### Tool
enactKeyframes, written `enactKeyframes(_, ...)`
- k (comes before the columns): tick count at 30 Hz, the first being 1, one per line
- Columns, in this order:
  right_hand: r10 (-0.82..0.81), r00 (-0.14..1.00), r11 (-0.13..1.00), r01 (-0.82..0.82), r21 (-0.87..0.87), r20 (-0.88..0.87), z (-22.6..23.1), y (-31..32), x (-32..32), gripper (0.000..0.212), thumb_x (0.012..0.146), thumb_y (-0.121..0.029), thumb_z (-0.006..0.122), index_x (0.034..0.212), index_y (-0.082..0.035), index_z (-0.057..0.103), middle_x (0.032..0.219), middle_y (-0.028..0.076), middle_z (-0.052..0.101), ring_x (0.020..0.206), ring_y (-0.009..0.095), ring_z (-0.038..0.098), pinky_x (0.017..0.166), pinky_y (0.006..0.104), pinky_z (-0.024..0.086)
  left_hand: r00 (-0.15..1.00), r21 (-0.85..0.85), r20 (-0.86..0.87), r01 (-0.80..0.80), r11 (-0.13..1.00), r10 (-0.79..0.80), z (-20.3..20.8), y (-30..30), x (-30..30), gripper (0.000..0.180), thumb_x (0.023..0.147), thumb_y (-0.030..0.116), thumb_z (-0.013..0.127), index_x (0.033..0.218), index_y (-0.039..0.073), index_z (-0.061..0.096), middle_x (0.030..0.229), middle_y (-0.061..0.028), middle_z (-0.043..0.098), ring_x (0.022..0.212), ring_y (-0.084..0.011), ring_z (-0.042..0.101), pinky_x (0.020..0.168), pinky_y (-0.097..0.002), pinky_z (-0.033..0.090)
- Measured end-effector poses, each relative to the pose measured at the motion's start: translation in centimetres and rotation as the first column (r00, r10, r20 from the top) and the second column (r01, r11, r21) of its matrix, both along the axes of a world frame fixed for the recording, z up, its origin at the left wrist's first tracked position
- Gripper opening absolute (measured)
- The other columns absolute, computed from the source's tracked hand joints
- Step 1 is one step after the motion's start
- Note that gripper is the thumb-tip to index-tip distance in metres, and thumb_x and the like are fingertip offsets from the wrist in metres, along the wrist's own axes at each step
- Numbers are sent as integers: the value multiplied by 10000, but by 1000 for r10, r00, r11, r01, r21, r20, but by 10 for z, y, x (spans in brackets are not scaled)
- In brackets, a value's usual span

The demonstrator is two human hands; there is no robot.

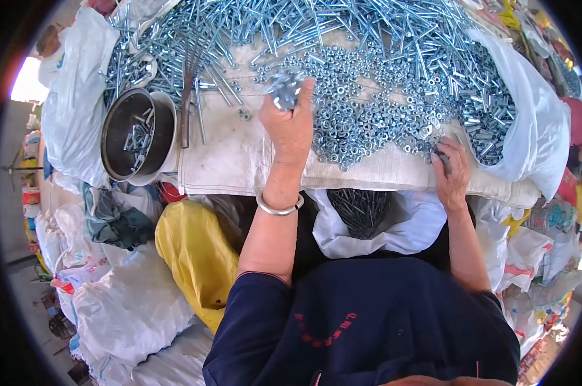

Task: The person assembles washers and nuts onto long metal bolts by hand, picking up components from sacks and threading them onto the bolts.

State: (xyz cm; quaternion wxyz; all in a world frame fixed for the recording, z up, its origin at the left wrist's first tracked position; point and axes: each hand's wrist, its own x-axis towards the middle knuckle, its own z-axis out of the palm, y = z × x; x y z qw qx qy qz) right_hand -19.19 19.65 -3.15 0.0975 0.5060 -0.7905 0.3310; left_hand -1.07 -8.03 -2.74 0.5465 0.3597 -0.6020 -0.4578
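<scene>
My left hand (288, 125) is raised over the near side of the cloth-covered work surface (230, 151), closed around a cluster of small shiny metal parts (286, 90). Motion blurs these parts, so their exact kind is unclear. Just right of it spreads a heap of loose metal nuts (349, 122). My right hand (455, 170) rests at the right edge of that heap, fingers curled in with their tips among the nuts; what they pinch is partly hidden. Long bolts (284, 22) lie piled along the far side.
A dark round pot (106, 143) with some metal pieces stands at the left, beside tongs-like metal rods (185, 116). Short cylindrical metal pieces (487, 119) fill the right, against a white plastic bag (535, 109). Below the edge sits an open white sack (403, 241) of dark screws or nails.
</scene>
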Motion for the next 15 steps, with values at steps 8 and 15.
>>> enactKeyframes(8,221,968,971,-207,-123,120,72,-82,49,514,755,-41,767,1226,-7,563,1262,151,584,1166,278,564,1030,387,419,1000,-412,18,-12,911,22,15,-3,22,218,826,102,777,872,8,586,616,-34,639,489,-149,573,503,-274,466)
enactKeyframes(15,557,758,803,-386,-454,340,92,-220,135,863,654,-42,835,1415,-34,427,1331,134,543,1200,209,558,1015,351,432,647,279,-741,540,794,-179,14,11,20,359,767,22,756,1074,-24,575,984,-93,659,836,-135,638,718,-270,517)
